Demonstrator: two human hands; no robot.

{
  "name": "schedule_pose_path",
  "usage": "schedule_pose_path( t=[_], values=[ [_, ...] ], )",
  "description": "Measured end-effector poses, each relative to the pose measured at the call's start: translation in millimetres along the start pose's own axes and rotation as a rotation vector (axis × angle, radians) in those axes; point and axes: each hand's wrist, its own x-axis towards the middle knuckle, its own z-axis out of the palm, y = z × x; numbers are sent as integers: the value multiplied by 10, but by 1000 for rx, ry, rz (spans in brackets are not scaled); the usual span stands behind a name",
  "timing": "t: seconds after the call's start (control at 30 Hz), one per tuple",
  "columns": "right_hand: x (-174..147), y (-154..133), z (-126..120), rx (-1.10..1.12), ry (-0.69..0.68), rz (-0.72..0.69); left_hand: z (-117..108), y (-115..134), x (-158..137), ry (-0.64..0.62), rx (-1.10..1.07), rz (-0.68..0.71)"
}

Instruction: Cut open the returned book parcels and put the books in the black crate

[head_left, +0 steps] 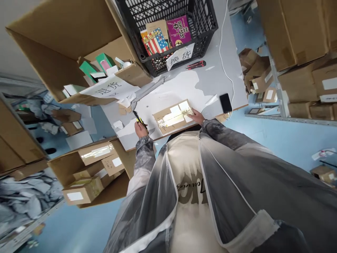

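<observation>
A flat cardboard box (173,117) lies on the white table, with white labels and shiny clear tape across its top. My right hand (197,116) grips the box at its right end, the fingertips over the taped edge. To the left of the box, my left hand (141,130) is closed around a black and yellow box cutter (139,118), which points up and away from me. The cutter is apart from the box; whether its blade is out is too small to tell.
A large carton (131,72) with small boxes and a black crate (181,47) with books stand at the back. A red and black utility knife (196,65) and a phone (225,103) on a white cable lie right. An open carton (123,154) of parcels stands lower left.
</observation>
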Motion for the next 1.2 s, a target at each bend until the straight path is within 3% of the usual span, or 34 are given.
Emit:
schedule_pose_path(
  t=[0.13, 0.27, 0.37, 0.5, 0.7, 0.93, 1.03, 1.2],
  values=[
    [-68, 78, -23, 16, -19, -39, 143, 541, -172, -18, -262, 41],
    [-9, 174, 26, -6, -5, -95, 476, 1185, -162, -242, -126, 337],
    [41, 228, 55, -1, -21, -122, 668, 1474, -58, -345, -23, 425],
    [44, 250, 79, 33, -24, -138, 723, 1575, 74, -418, 68, 504],
    [46, 238, 154, 103, 10, -142, 637, 1585, 103, -430, 268, 449],
    [123, 354, 188, 115, 12, -181, 632, 1531, 178, -404, 163, 450],
    [161, 413, 174, 73, 17, -192, 565, 1668, 166, -406, 257, 471],
    [197, 416, 135, 27, 11, -137, 451, 2051, -9, -398, 641, 443]
  ],
)
